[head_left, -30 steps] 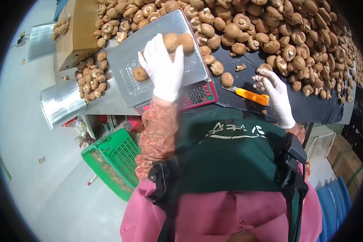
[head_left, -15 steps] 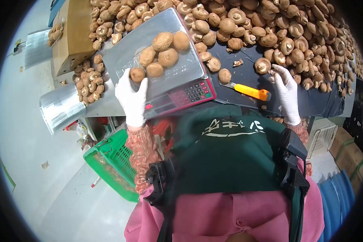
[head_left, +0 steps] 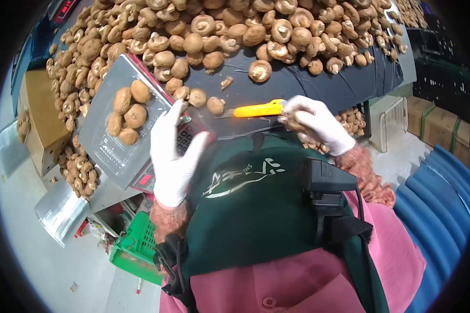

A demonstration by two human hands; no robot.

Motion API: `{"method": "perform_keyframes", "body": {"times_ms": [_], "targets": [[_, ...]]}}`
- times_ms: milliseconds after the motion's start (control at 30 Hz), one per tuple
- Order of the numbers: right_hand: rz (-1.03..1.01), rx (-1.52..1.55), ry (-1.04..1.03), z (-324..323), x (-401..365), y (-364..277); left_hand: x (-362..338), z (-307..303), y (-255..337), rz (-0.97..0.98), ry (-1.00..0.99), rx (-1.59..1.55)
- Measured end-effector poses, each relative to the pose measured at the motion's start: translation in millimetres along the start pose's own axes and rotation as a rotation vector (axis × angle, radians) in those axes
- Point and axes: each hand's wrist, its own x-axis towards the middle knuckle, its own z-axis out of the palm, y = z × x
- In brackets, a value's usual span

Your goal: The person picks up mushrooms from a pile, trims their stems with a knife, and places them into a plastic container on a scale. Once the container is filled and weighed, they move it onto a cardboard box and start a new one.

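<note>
Orange knife (head_left: 258, 109) crosswise, tip probably leftward

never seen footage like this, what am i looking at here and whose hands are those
It is one fisheye picture from a camera on a person's head, looking down past their green apron at their own two white-gloved hands. The left hand lies open, fingers spread over the keypad of a weighing scale, whose clear tray holds five shiitake mushrooms. The right hand is curled beside an orange-handled knife; whether it grips anything is unclear. A big pile of shiitake covers the black sheet.
</note>
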Motion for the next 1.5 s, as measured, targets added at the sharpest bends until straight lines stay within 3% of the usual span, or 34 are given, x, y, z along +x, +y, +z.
{"method": "perform_keyframes", "body": {"times_ms": [33,100,133,200,233,300,467,533,567,600,667,833,1000,1067,1167,1233,1267,1400,1467,1500], "targets": [[-0.036,-0.351,0.117,-22.2,-4.9,14.7,0.2,-3.9,-9.7,0.081,0.003,0.122],[-0.176,-1.524,0.209,-47.5,-33.0,11.1,-0.4,-7.6,-19.9,0.174,0.012,0.294],[0.138,-1.951,0.158,-55.5,-43.5,8.5,0.7,-5.1,-19.2,0.205,0.014,0.307],[-0.168,-1.828,0.363,-59.9,-39.7,11.8,5.7,1.6,-16.1,0.269,0.015,0.334],[-0.307,-1.619,0.422,-52.4,-25.5,11.4,8.4,7.5,-10.8,0.271,0.037,0.345],[-0.61,-1.517,0.547,-16.2,10.8,6.3,13.3,19.3,-2.1,0.332,0.038,0.308],[-0.706,-1.587,0.553,5.8,118.3,30.0,11.7,20.8,12.2,0.401,-0.017,0.3],[-0.708,-1.49,0.585,-5.1,131.5,34.6,5.2,17.5,10.2,0.353,0.023,0.311],[-0.811,-1.261,0.611,-9.4,131.2,40.4,2.0,17.4,7.7,0.326,0.046,0.311],[-0.474,-0.791,0.428,-2.6,118.1,25.5,-0.9,18.5,4.1,0.256,0.038,0.225],[-0.274,-0.04,0.167,-4.9,107.1,18.2,-4.3,23.6,-2.6,0.119,0.013,0.04],[-0.264,0.256,-0.006,38.0,78.3,-5.7,5.4,39.7,6.1,0.089,-0.052,-0.165],[-0.155,-0.042,-0.1,57.7,81.7,-2.9,13.1,46.4,4.3,0.284,0.072,-0.085],[-0.205,-0.121,-0.125,73.2,83.4,-4.5,10.8,34.9,1.6,0.233,0.065,-0.078],[-0.171,-0.136,-0.2,78.6,80.8,-8.6,0.2,15.9,-4.2,0.293,0.24,0.106],[-0.187,-0.203,-0.149,76.4,77.9,-8.9,-11.2,3.2,-15.3,0.156,0.441,0.017],[-0.195,-0.241,-0.114,73.7,75.9,-9.9,-15.2,-9.8,-21.3,0.123,0.51,0.217],[-0.21,-0.295,0.062,45.1,80.1,5.6,-24.9,-46.8,-61.5,-0.09,0.829,0.243],[-0.247,-0.285,0.159,36.8,80.4,11.6,-25.5,-68.8,-95.3,-0.093,0.977,0.203],[-0.284,-0.347,0.194,33.1,84.9,18.2,-29.7,-79.3,-108.9,-0.139,0.895,0.322]]}}
